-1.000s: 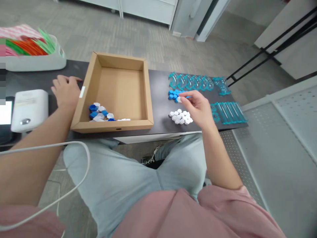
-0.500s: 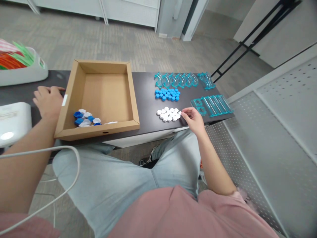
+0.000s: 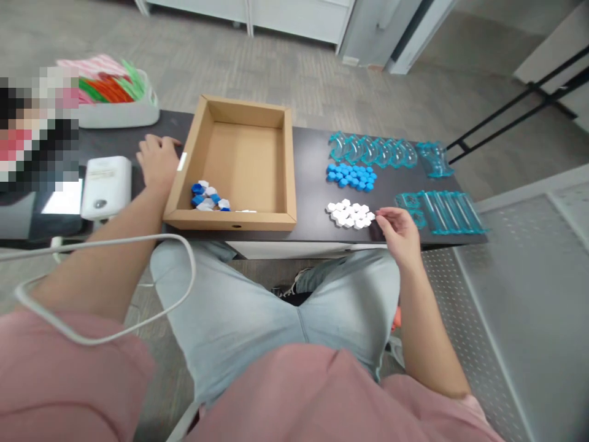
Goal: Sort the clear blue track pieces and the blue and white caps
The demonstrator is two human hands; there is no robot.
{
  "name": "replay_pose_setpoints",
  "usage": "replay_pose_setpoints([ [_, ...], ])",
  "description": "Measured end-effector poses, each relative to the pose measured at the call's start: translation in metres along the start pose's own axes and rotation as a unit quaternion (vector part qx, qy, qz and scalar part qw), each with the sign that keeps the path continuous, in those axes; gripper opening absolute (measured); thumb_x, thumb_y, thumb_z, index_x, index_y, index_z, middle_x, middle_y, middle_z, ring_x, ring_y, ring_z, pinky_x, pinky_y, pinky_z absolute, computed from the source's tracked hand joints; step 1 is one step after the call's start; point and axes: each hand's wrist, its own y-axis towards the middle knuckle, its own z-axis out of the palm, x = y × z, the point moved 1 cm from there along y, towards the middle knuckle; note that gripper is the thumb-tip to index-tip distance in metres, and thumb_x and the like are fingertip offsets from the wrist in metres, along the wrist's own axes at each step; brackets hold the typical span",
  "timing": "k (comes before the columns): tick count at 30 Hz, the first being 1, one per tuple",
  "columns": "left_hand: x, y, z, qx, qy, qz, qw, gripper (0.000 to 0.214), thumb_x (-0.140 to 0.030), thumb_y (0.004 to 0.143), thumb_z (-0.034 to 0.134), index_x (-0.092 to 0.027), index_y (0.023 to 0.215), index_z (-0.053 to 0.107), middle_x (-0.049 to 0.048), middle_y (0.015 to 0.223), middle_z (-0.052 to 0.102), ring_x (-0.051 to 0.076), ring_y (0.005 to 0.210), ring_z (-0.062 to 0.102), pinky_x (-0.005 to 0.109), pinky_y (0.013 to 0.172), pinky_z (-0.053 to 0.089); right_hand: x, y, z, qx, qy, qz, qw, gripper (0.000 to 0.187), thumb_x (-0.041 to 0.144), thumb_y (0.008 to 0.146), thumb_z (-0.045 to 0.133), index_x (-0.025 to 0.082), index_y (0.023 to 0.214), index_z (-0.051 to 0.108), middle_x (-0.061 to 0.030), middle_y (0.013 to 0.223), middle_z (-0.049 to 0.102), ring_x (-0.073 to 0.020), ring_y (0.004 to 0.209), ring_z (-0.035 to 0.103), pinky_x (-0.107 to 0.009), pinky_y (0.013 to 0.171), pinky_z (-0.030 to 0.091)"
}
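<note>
At the right edge of a cluster of small white hexagonal pieces (image 3: 350,215), the thumb and index finger of my right hand (image 3: 401,233) are pinched on a white hexagonal piece (image 3: 372,217). My left hand (image 3: 159,161) lies on the tabletop against the left side of a cardboard box (image 3: 291,166), its fingers spread and holding nothing. Inside the box, blue and white hexagonal pieces (image 3: 208,197) lie in the near left corner. Behind the white cluster sits a group of blue hexagonal pieces (image 3: 352,177).
Clear teal curved parts (image 3: 372,150) line the table's back right, and teal tube parts (image 3: 448,212) lie right of my hand. On the left stand a white device (image 3: 107,187) and a white bin (image 3: 124,115) of coloured sticks. A white cable (image 3: 191,264) crosses my left arm.
My view has turned left, so the table and everything on it appear farther right, and more of the left side shows. Both hands keep nearly the same places on the table.
</note>
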Motion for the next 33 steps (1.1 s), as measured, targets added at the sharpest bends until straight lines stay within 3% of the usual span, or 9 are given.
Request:
replay_pose_setpoints([
  [5,0.005,0.003,0.004,0.006,-0.008,0.01,1.0,0.058,-0.033,0.118,0.032,-0.013,0.165,0.06,0.0214,0.173,0.048,0.033,0.156,0.04,0.052,0.131,0.033,0.039,-0.004,0.021,-0.076,-0.021,-0.059,0.995,0.039,0.063,0.092,0.083,0.03,0.107,0.071,-0.0056,0.095,0.07,-0.025,0.083,0.064,-0.044,0.08,0.057],
  [9,0.007,0.005,0.006,-0.002,-0.01,0.019,1.0,0.053,-0.028,0.119,0.033,-0.015,0.163,0.061,0.0216,0.17,0.05,0.031,0.154,0.041,0.052,0.129,0.034,0.119,-0.009,0.07,0.094,-0.011,-0.158,0.983,0.02,0.051,0.105,0.075,0.032,0.111,0.076,-0.0074,0.09,0.069,-0.0271,0.077,0.061,-0.045,0.071,0.052],
  [12,0.006,0.004,0.007,-0.008,-0.005,0.027,1.0,0.054,-0.028,0.117,0.034,-0.015,0.161,0.063,0.0232,0.167,0.052,0.034,0.155,0.045,0.055,0.128,0.037,0.18,-0.005,0.13,0.292,-0.035,-0.28,0.914,0.015,0.038,0.109,0.069,0.031,0.117,0.08,-0.0057,0.098,0.073,-0.026,0.086,0.065,-0.042,0.082,0.055],
  [15,0.004,0.004,0.007,-0.024,0.01,0.026,0.999,0.053,-0.029,0.114,0.039,-0.019,0.158,0.067,0.0239,0.166,0.055,0.039,0.155,0.049,0.056,0.127,0.042,0.218,0.006,0.201,0.443,-0.074,-0.343,0.825,0.026,0.023,0.111,0.058,0.027,0.123,0.081,-0.0072,0.113,0.075,-0.0261,0.102,0.068,-0.039,0.092,0.052],
  [18,0.005,0.005,0.008,-0.033,0.016,0.026,0.999,0.052,-0.03,0.113,0.04,-0.023,0.155,0.069,0.0231,0.164,0.058,0.042,0.155,0.052,0.056,0.127,0.044,0.227,0.014,0.261,0.513,-0.145,-0.364,0.763,0.036,0.012,0.107,0.057,0.027,0.128,0.082,-0.0072,0.122,0.074,-0.0255,0.103,0.068,-0.036,0.09,0.048],
  [21,0.007,0.007,0.011,-0.038,0.02,0.033,0.999,0.05,-0.034,0.112,0.045,-0.023,0.155,0.069,0.0237,0.163,0.058,0.044,0.155,0.053,0.056,0.126,0.046,0.22,0.018,0.292,0.55,-0.193,-0.37,0.723,0.036,0.01,0.102,0.063,0.029,0.126,0.083,-0.0071,0.124,0.073,-0.0253,0.099,0.067,-0.036,0.086,0.045],
  [26,0.013,0.015,0.018,-0.034,0.014,0.039,0.999,0.049,-0.038,0.112,0.051,-0.024,0.156,0.067,0.0255,0.163,0.056,0.046,0.156,0.051,0.058,0.125,0.044,0.213,0.022,0.291,0.541,-0.184,-0.367,0.734,0.023,0.013,0.1,0.067,0.023,0.119,0.076,-0.009,0.12,0.076,-0.0272,0.103,0.068,-0.037,0.087,0.046],
  [30,0.013,0.016,0.018,-0.032,0.013,0.031,0.999,0.048,-0.041,0.114,0.048,-0.027,0.155,0.067,0.0231,0.163,0.055,0.044,0.155,0.05,0.056,0.126,0.043,0.212,0.032,0.261,0.451,-0.122,-0.332,0.819,0.017,0.019,0.096,0.071,0.023,0.113,0.073,-0.0079,0.111,0.078,-0.0277,0.1,0.067,-0.04,0.09,0.05],
  [33,0.01,0.011,0.013,-0.02,0.004,0.028,0.999,0.051,-0.037,0.116,0.039,-0.024,0.157,0.066,0.022,0.165,0.054,0.04,0.154,0.047,0.055,0.127,0.041,0.202,0.042,0.212,0.363,-0.055,-0.299,0.881,0.017,0.03,0.099,0.077,0.025,0.115,0.073,-0.0048,0.107,0.077,-0.025,0.095,0.067,-0.04,0.088,0.054],
])
